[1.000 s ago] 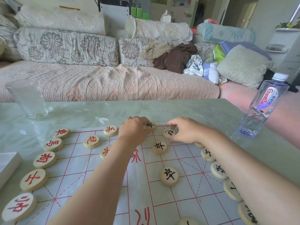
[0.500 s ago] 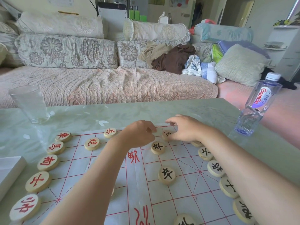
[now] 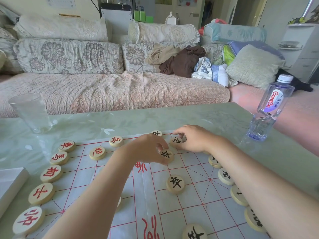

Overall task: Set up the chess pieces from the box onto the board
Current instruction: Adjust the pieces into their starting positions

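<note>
A paper Chinese chess board with red lines lies on the table. Round wooden pieces with red characters line its left edge; pieces with black characters line the right edge, partly hidden under my right forearm. My left hand pinches a black-character piece near the far middle of the board. My right hand pinches another black-character piece just beyond it. A further black piece lies on the board below them.
An empty glass stands at the far left of the table. A plastic water bottle stands at the far right. A white box edge shows at the left. A sofa with cushions and clothes lies beyond.
My left hand has drawn back from the far row and come down onto the nearer black piece. My right hand stays at its piece. The camera has tilted up a little.
</note>
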